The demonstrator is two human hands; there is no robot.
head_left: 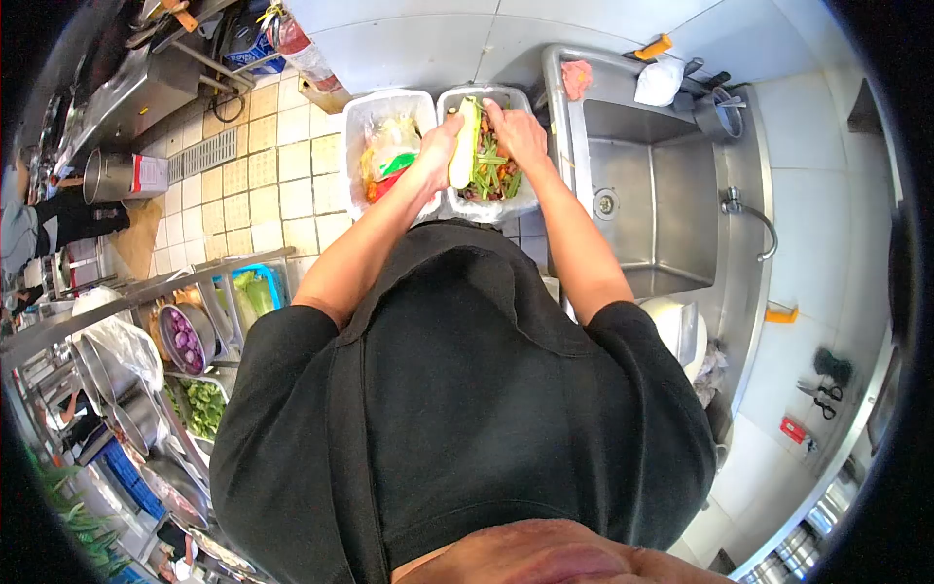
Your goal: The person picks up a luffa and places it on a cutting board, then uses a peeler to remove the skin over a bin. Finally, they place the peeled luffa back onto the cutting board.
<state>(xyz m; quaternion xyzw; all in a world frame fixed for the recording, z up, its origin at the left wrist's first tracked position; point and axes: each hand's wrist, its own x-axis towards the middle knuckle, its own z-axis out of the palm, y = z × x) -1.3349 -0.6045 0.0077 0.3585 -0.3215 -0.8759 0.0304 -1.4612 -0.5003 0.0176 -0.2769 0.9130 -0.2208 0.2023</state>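
My left hand point(440, 154) is wrapped round a long pale green vegetable point(466, 146), which it holds over a white lined bin. To the right of it, my right hand point(518, 134) is closed near the vegetable's upper end; what its fingers hold is too small to make out. Below both hands, the right bin point(525, 201) contains green stalks and mixed scraps point(494, 179). Beside it on the left stands another white bin point(352, 146) with plastic bags and red and green items.
A steel sink point(671, 195) with a tap point(744, 206) lies to the right. At the left are a rack with a bowl of purple onions point(185, 339), a blue-edged tray of greens point(258, 292) and a metal pot point(107, 177). Another person point(58, 224) stands at the far left.
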